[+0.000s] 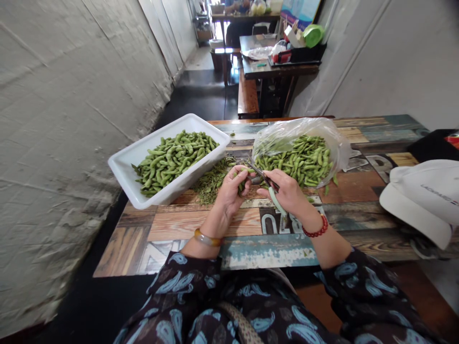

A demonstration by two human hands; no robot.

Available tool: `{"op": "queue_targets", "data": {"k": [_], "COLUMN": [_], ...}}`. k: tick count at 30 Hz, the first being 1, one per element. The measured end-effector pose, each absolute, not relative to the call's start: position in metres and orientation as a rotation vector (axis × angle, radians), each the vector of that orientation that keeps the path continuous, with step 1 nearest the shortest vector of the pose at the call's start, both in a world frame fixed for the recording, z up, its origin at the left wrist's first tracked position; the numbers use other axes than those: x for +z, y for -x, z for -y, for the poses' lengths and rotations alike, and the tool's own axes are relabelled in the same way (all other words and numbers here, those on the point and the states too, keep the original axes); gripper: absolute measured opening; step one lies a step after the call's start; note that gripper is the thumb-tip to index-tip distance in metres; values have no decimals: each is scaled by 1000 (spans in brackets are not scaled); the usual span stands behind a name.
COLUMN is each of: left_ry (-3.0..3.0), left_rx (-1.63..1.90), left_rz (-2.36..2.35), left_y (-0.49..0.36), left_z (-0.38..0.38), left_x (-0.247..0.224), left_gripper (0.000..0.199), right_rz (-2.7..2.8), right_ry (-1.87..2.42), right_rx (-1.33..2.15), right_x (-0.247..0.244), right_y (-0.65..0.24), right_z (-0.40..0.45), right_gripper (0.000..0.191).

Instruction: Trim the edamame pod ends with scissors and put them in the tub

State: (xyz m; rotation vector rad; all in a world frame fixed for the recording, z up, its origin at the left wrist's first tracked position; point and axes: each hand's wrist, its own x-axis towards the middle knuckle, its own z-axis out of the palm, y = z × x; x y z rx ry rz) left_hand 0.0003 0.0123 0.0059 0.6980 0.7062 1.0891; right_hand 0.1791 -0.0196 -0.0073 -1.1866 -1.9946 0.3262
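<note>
Between thumb and fingers my left hand [234,190] pinches an edamame pod [247,170], with more green showing under its fingers. A pair of scissors [263,175] is in my right hand [287,191], the blades pointing up and left to the pod; a pale green handle hangs below. To the left stands a white plastic tub [161,203] holding a heap of edamame pods [175,160]. At the right, a clear plastic bag [308,126] lies open around more edamame pods [304,162]. Trimmed green scraps [211,184] are piled beside the tub, by my left hand.
The patchwork-patterned table [204,224] runs under everything. A white cap [423,196] rests at the right edge near a black item [432,148]. A grey wall [71,119] rises at left. Farther back are a bench [248,95] and another table [258,71] with boxes and bags.
</note>
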Motion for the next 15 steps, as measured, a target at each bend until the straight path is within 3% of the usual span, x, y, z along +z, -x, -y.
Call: {"op": "queue_targets", "data": {"k": [10, 15], "left_ry": [-602, -921], "left_rx": [1070, 1094], "left_rz": [-666, -832], "left_y": [4, 6], "left_z": [-15, -12], "left_x": [8, 15], "left_gripper": [32, 34], "right_rz": [1817, 1745], "right_ry": [1261, 1247], "right_rx": [292, 306], "right_x": [-3, -2], "right_y": [-190, -194], "right_z": [14, 11], "right_gripper": [43, 41]}}
